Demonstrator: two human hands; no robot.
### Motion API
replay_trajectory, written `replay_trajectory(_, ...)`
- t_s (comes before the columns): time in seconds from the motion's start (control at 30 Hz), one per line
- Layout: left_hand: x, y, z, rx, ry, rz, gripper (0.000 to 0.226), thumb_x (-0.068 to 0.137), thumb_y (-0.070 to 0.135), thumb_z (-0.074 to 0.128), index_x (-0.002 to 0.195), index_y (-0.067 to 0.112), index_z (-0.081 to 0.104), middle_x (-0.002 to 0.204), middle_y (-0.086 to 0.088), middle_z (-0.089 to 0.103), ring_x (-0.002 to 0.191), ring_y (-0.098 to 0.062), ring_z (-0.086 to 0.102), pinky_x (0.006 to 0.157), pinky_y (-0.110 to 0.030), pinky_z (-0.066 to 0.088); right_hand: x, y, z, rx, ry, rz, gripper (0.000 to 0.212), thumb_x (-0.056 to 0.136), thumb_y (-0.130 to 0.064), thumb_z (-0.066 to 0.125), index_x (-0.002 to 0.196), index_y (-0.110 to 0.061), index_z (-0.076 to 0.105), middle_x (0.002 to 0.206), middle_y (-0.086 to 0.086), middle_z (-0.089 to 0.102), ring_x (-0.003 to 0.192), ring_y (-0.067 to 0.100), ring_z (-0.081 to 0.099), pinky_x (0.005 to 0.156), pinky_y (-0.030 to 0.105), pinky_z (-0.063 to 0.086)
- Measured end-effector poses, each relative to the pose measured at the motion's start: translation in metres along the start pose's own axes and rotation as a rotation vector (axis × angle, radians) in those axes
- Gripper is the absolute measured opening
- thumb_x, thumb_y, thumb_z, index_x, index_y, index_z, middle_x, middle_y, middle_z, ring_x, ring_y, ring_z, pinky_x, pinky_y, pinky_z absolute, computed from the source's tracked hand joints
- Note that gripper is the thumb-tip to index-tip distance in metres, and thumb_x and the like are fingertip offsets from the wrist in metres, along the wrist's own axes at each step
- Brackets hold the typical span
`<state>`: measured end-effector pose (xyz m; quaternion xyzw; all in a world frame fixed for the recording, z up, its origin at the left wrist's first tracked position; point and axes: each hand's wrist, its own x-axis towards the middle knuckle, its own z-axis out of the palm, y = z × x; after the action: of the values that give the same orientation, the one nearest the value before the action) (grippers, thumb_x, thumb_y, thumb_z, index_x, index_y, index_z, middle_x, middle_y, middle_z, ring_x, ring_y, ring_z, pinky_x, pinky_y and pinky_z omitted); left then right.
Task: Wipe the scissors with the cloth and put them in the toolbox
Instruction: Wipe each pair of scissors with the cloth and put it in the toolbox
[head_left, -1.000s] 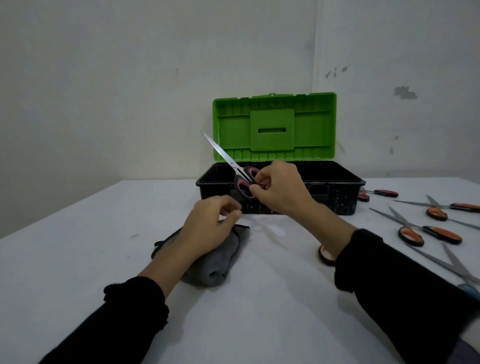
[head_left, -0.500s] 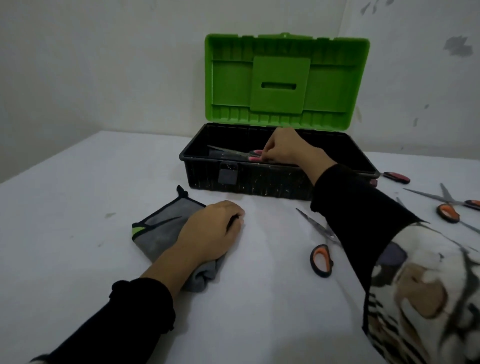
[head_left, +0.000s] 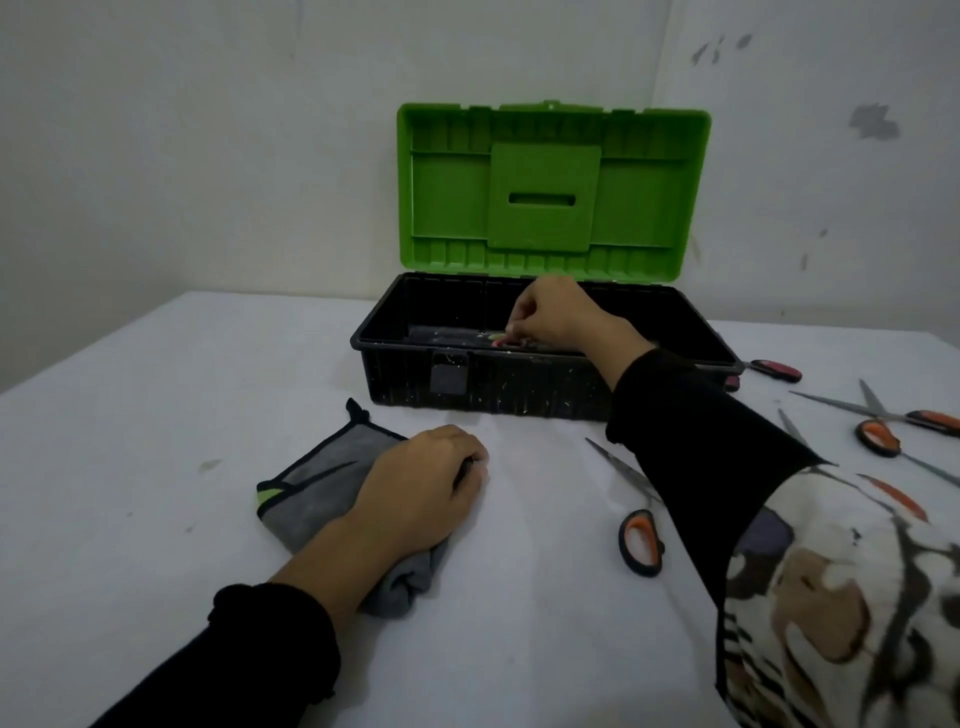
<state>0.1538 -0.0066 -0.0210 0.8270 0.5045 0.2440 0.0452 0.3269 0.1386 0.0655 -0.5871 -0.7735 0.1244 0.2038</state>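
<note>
The black toolbox (head_left: 498, 384) stands open at the table's back, its green lid (head_left: 550, 192) upright. My right hand (head_left: 550, 317) reaches down inside the box, fingers pinched on the handle of a pair of scissors (head_left: 467, 336) lying along the box floor; its blades point left. My left hand (head_left: 421, 488) rests curled on the folded grey cloth (head_left: 322, 488) on the table in front of the box.
Another pair of orange-handled scissors (head_left: 640, 540) lies just right of centre, partly under my right sleeve. Several more scissors (head_left: 878, 434) lie at the right, one (head_left: 774, 370) beside the box's right end. A white wall stands behind the box.
My right hand carried the scissors from above the front rim down into the box and lowered them flat. My left hand stayed on the cloth. The camera moved closer.
</note>
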Motion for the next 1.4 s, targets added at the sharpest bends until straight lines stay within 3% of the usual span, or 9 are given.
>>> replay_trajectory(0.2, 0.005, 0.030, -0.008, 0.209, -0.122, 0.135, 0.028, 0.091, 0.019, 0.044, 0.114, 0.018, 0.060, 0.115, -0.001, 0.060, 0.105, -0.019, 0.053, 0.084, -0.029, 0.043, -0.062, -0.001, -0.006, -0.043, 0.286, -0.201, 0.014, 0.088, -0.017, 0.060, 0.088, -0.009, 0.073, 0.085, 0.006, 0.070, 0.077, 0.015, 0.060, 0.070, 0.025, 0.043)
replay_trajectory(0.33, -0.007, 0.056, 0.003, 0.159, -0.146, 0.163, 0.027, 0.091, 0.020, 0.045, 0.112, 0.018, 0.061, 0.116, -0.002, 0.060, 0.107, -0.018, 0.051, 0.091, -0.037, 0.045, -0.125, 0.016, -0.007, -0.072, 0.313, -0.193, 0.014, 0.085, -0.017, 0.062, 0.085, -0.010, 0.073, 0.078, 0.004, 0.069, 0.070, 0.012, 0.056, 0.067, 0.021, 0.040)
replay_trajectory(0.5, -0.024, 0.076, 0.026, 0.026, -0.043, 0.134, 0.023, 0.091, 0.022, 0.049, 0.109, 0.016, 0.062, 0.111, -0.003, 0.061, 0.103, -0.019, 0.055, 0.091, -0.037, 0.045, -0.192, 0.055, -0.001, -0.182, 0.223, 0.021, 0.012, 0.082, -0.014, 0.060, 0.080, -0.013, 0.072, 0.085, 0.008, 0.071, 0.080, 0.022, 0.064, 0.071, 0.027, 0.049)
replay_trajectory(0.67, -0.028, 0.079, 0.028, -0.001, 0.011, 0.115, 0.023, 0.094, 0.025, 0.044, 0.104, 0.017, 0.063, 0.102, -0.001, 0.061, 0.096, -0.018, 0.056, 0.086, -0.035, 0.046, -0.208, 0.061, 0.000, -0.179, 0.072, 0.101, 0.003, 0.080, -0.018, 0.067, 0.079, -0.020, 0.069, 0.098, 0.003, 0.066, 0.087, 0.017, 0.060, 0.071, 0.025, 0.047)
replay_trajectory(0.77, -0.028, 0.084, 0.028, 0.047, 0.033, 0.104, 0.031, 0.095, 0.039, 0.040, 0.102, 0.019, 0.063, 0.098, 0.003, 0.060, 0.093, -0.015, 0.055, 0.079, -0.033, 0.045, -0.208, 0.058, 0.000, -0.131, 0.054, 0.124, 0.021, 0.075, -0.008, 0.067, 0.071, -0.027, 0.062, 0.103, 0.008, 0.063, 0.087, 0.018, 0.061, 0.069, 0.025, 0.048)
replay_trajectory(0.93, -0.024, 0.088, 0.026, 0.020, 0.071, 0.058, 0.028, 0.086, 0.049, 0.052, 0.083, 0.025, 0.066, 0.083, 0.008, 0.061, 0.079, -0.010, 0.054, 0.069, -0.031, 0.045, -0.211, 0.047, 0.000, 0.182, 0.094, 0.137, 0.023, 0.078, -0.007, 0.069, 0.079, -0.025, 0.054, 0.088, 0.003, 0.062, 0.076, 0.015, 0.059, 0.058, 0.022, 0.047)
replay_trajectory(1.17, -0.027, 0.089, 0.016, -0.463, 0.251, -0.143, 0.009, 0.085, 0.021, 0.062, 0.081, 0.013, 0.063, 0.072, 0.003, 0.062, 0.067, -0.010, 0.059, 0.061, -0.021, 0.048, -0.219, 0.019, -0.004, 0.877, 0.214, 0.113, 0.020, 0.080, 0.001, 0.069, 0.092, -0.012, 0.061, 0.075, 0.003, 0.069, 0.057, 0.009, 0.067, 0.047, 0.018, 0.047)
replay_trajectory(1.3, -0.026, 0.090, -0.003, -0.390, 0.428, -0.093, 0.006, 0.088, 0.012, 0.058, 0.084, 0.013, 0.062, 0.067, 0.010, 0.056, 0.061, -0.003, 0.054, 0.057, -0.007, 0.044, -0.213, -0.001, -0.009, 1.152, 0.268, 0.089, 0.014, 0.078, 0.004, 0.067, 0.084, -0.008, 0.063, 0.063, -0.001, 0.066, 0.056, 0.009, 0.062, 0.045, 0.014, 0.043)
replay_trajectory(1.4, -0.029, 0.079, -0.019, -0.332, 0.474, -0.026, 0.009, 0.087, 0.008, 0.057, 0.090, 0.009, 0.066, 0.074, 0.005, 0.062, 0.067, -0.002, 0.056, 0.062, -0.006, 0.043, -0.207, -0.014, -0.014, 1.227, 0.211, 0.109, 0.012, 0.080, 0.007, 0.062, 0.078, -0.004, 0.063, 0.064, 0.003, 0.060, 0.053, 0.009, 0.053, 0.041, 0.013, 0.038)
